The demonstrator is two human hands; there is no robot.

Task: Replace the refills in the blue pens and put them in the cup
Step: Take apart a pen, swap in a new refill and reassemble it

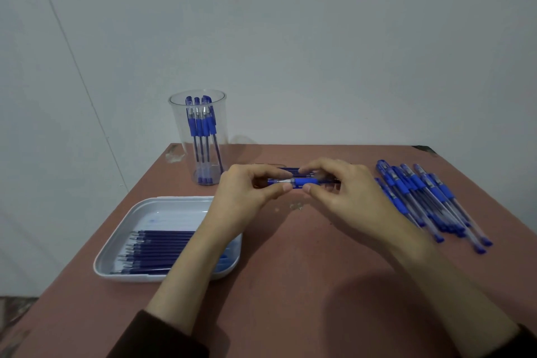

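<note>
Both left hand [242, 197] and right hand [345, 197] pinch pen [303, 182] horizontally.

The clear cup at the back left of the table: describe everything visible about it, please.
The cup is a tall, clear tumbler, plastic by its look, with a round open rim, narrowing slightly toward its base. It stands upright on the reddish-brown table near the far left corner, beyond the white tray. About four blue pens stand inside, caps up, leaning against its wall.
</note>
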